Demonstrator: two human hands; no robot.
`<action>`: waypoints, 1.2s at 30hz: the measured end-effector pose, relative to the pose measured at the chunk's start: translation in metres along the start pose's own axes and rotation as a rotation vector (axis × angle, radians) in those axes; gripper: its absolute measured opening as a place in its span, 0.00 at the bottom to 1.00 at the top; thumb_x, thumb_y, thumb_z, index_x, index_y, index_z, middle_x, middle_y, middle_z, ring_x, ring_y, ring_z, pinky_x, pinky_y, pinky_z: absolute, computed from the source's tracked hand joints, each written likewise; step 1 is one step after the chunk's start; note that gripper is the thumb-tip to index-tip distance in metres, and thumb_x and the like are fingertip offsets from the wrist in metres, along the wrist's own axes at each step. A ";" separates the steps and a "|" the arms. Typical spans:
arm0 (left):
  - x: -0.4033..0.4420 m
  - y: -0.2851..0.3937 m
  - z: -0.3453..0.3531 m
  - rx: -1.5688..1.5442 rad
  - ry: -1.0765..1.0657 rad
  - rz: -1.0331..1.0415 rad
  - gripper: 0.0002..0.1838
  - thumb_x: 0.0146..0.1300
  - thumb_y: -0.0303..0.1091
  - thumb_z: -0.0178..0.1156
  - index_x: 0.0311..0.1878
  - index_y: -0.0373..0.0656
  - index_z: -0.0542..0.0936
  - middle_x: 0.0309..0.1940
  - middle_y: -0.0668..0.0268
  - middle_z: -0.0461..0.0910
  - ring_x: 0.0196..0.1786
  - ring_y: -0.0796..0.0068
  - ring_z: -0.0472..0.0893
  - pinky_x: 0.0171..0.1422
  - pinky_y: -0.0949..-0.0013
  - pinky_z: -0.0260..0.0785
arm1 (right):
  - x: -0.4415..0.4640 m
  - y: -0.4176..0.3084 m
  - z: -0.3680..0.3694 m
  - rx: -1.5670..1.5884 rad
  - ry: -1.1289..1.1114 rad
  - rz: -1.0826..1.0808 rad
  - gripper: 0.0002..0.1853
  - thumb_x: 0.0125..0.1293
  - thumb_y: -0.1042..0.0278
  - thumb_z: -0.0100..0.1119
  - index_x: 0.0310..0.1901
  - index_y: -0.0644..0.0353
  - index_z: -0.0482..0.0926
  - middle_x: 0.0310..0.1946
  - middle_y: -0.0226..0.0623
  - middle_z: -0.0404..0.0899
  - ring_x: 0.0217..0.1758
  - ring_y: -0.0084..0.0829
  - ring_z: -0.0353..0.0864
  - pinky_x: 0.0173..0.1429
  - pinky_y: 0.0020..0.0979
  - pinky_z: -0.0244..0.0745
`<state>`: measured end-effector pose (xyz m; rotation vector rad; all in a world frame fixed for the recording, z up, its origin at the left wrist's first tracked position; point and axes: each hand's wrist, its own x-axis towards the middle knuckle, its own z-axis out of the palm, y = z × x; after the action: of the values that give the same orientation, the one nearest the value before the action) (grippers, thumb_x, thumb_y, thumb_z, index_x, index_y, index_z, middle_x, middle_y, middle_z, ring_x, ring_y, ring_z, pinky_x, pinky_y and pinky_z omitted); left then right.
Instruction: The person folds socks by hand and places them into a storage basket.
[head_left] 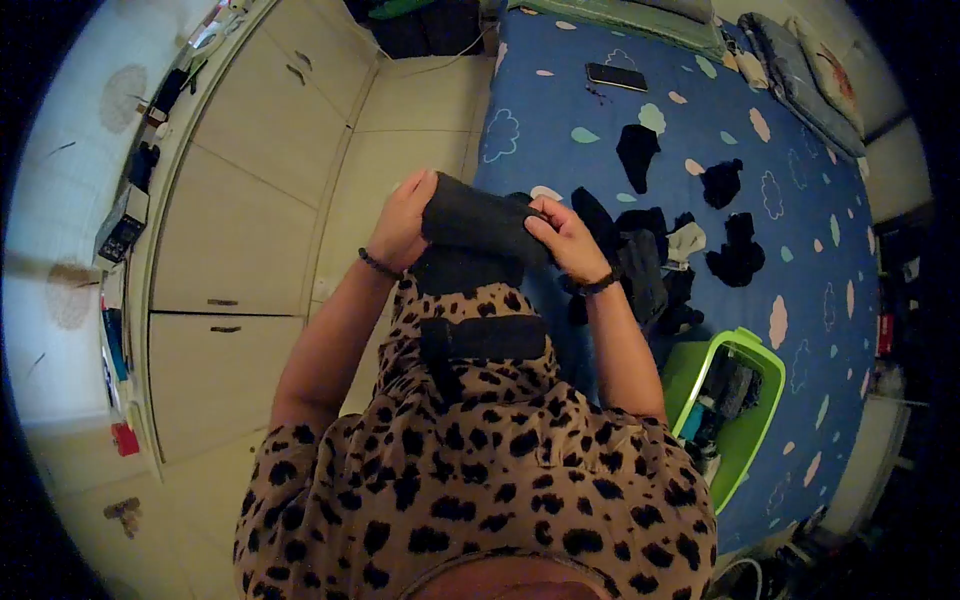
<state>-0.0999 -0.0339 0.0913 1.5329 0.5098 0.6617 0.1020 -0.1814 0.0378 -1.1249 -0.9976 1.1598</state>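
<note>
A dark grey sock (478, 217) is stretched sideways between my two hands above my lap. My left hand (405, 218) is closed on one end of it. At the other end, my right hand (568, 240) pinches it between thumb and fingers. Just below the held sock, more dark cloth (465, 272) shows in part; whether it belongs to the same piece I cannot tell. Another black sock (495, 338) lies across my lap on the leopard-print clothing. To the right of my right hand, a heap of dark socks (640, 255) with a light grey one (685, 242) rests on the bed.
The blue patterned bed (800, 240) holds a phone (616, 77) and several separate black socks (638, 158). A green basket (745, 440) with clothing in it stands at my right. Pale cabinets (240, 200) line the left side, with small items on top.
</note>
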 end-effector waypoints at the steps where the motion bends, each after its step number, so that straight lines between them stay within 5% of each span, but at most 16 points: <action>1: -0.001 -0.004 -0.002 0.155 -0.008 0.104 0.13 0.75 0.38 0.45 0.45 0.37 0.73 0.39 0.65 0.79 0.40 0.75 0.79 0.48 0.69 0.74 | 0.001 0.006 0.002 -0.001 0.001 -0.003 0.06 0.67 0.67 0.58 0.37 0.58 0.73 0.30 0.18 0.70 0.34 0.12 0.67 0.38 0.18 0.65; 3: -0.002 -0.009 -0.006 -0.498 0.084 -0.307 0.14 0.76 0.39 0.45 0.46 0.37 0.72 0.40 0.64 0.78 0.41 0.75 0.79 0.48 0.70 0.74 | 0.002 0.017 0.007 0.076 0.050 -0.006 0.05 0.68 0.68 0.57 0.40 0.57 0.73 0.31 0.17 0.70 0.34 0.12 0.67 0.39 0.19 0.65; 6: -0.013 -0.014 -0.015 -0.545 0.092 -0.287 0.12 0.74 0.38 0.48 0.47 0.38 0.73 0.40 0.64 0.78 0.40 0.75 0.79 0.48 0.70 0.74 | 0.003 0.021 0.008 -0.049 0.049 -0.002 0.05 0.68 0.69 0.57 0.41 0.57 0.73 0.31 0.18 0.71 0.35 0.12 0.69 0.39 0.19 0.66; 10: -0.053 -0.001 -0.011 -0.351 0.215 -0.301 0.12 0.71 0.37 0.53 0.49 0.38 0.73 0.39 0.65 0.78 0.40 0.77 0.77 0.48 0.72 0.72 | 0.006 0.026 0.017 0.052 0.066 -0.008 0.08 0.67 0.70 0.59 0.46 0.57 0.75 0.32 0.19 0.72 0.37 0.14 0.70 0.43 0.18 0.66; 13: -0.093 -0.067 -0.031 -0.135 0.245 -0.296 0.13 0.69 0.36 0.57 0.50 0.38 0.74 0.39 0.66 0.78 0.41 0.79 0.76 0.47 0.74 0.71 | 0.009 0.042 0.023 -0.171 0.014 0.041 0.10 0.65 0.70 0.60 0.47 0.58 0.76 0.32 0.23 0.74 0.36 0.17 0.72 0.42 0.21 0.68; 15: -0.114 -0.097 -0.036 0.186 0.374 -0.331 0.12 0.69 0.36 0.57 0.49 0.38 0.74 0.39 0.67 0.77 0.42 0.80 0.74 0.47 0.75 0.70 | 0.007 0.055 0.022 -0.644 -0.002 0.001 0.11 0.65 0.69 0.60 0.47 0.60 0.78 0.32 0.27 0.77 0.35 0.21 0.75 0.41 0.25 0.71; 17: -0.122 -0.091 -0.030 0.063 0.396 -0.357 0.13 0.68 0.36 0.58 0.50 0.38 0.74 0.41 0.67 0.77 0.43 0.80 0.74 0.48 0.74 0.70 | 0.007 0.071 0.012 -0.631 0.057 -0.021 0.12 0.67 0.65 0.58 0.48 0.62 0.78 0.34 0.33 0.80 0.36 0.23 0.77 0.42 0.27 0.73; 20: -0.131 -0.094 -0.024 -0.034 0.429 -0.393 0.15 0.65 0.35 0.60 0.51 0.39 0.74 0.43 0.67 0.76 0.45 0.78 0.74 0.50 0.73 0.70 | 0.009 0.100 -0.003 -0.443 0.228 0.035 0.17 0.68 0.56 0.54 0.47 0.63 0.79 0.42 0.48 0.82 0.47 0.42 0.82 0.53 0.35 0.73; 23: -0.124 -0.097 -0.023 -0.003 0.382 -0.349 0.18 0.62 0.32 0.64 0.54 0.41 0.73 0.45 0.67 0.76 0.47 0.76 0.75 0.53 0.72 0.69 | 0.009 0.105 -0.002 -0.514 0.077 0.243 0.18 0.70 0.56 0.53 0.47 0.65 0.79 0.44 0.46 0.83 0.49 0.42 0.81 0.54 0.34 0.72; 24: -0.124 -0.097 -0.023 0.004 0.339 -0.322 0.20 0.60 0.31 0.65 0.55 0.42 0.73 0.46 0.67 0.75 0.48 0.75 0.75 0.55 0.71 0.69 | 0.010 0.112 0.000 -0.447 0.000 0.257 0.16 0.70 0.58 0.54 0.47 0.64 0.79 0.42 0.37 0.83 0.47 0.35 0.80 0.53 0.30 0.71; 28: -0.125 -0.086 -0.023 -0.046 0.283 -0.314 0.21 0.58 0.27 0.65 0.55 0.43 0.74 0.47 0.66 0.75 0.50 0.75 0.74 0.57 0.71 0.69 | 0.014 0.125 0.001 -0.102 -0.109 0.348 0.12 0.68 0.61 0.58 0.43 0.61 0.80 0.36 0.29 0.80 0.43 0.24 0.76 0.52 0.27 0.70; 31: -0.126 -0.081 -0.022 0.067 0.268 -0.274 0.21 0.56 0.25 0.65 0.54 0.43 0.74 0.48 0.66 0.75 0.51 0.74 0.74 0.58 0.70 0.68 | 0.017 0.109 0.002 0.013 0.143 0.248 0.08 0.66 0.64 0.60 0.41 0.59 0.78 0.34 0.24 0.76 0.40 0.18 0.72 0.49 0.23 0.69; 33: -0.126 -0.080 -0.021 -0.011 0.247 -0.228 0.21 0.56 0.24 0.64 0.54 0.42 0.74 0.48 0.67 0.75 0.51 0.75 0.74 0.59 0.70 0.67 | 0.021 0.097 -0.006 0.024 0.453 -0.006 0.08 0.67 0.65 0.59 0.43 0.59 0.76 0.37 0.25 0.76 0.40 0.18 0.72 0.49 0.22 0.68; 35: -0.123 -0.073 -0.017 0.057 0.238 -0.231 0.21 0.56 0.24 0.64 0.54 0.42 0.74 0.49 0.65 0.75 0.53 0.72 0.74 0.60 0.69 0.67 | 0.017 0.063 -0.023 0.297 0.441 -0.055 0.09 0.69 0.66 0.57 0.46 0.59 0.75 0.40 0.25 0.76 0.41 0.18 0.73 0.49 0.22 0.69; 36: -0.120 -0.072 -0.014 0.128 0.221 -0.227 0.21 0.55 0.24 0.64 0.54 0.42 0.74 0.51 0.63 0.75 0.54 0.70 0.74 0.62 0.67 0.66 | 0.014 0.044 -0.030 0.330 0.360 -0.079 0.06 0.71 0.69 0.53 0.46 0.57 0.73 0.40 0.27 0.77 0.42 0.21 0.78 0.47 0.29 0.77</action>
<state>-0.1922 -0.0989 0.0077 1.5001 0.8945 0.6334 0.1263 -0.1702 -0.0104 -0.9738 -0.5449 0.9720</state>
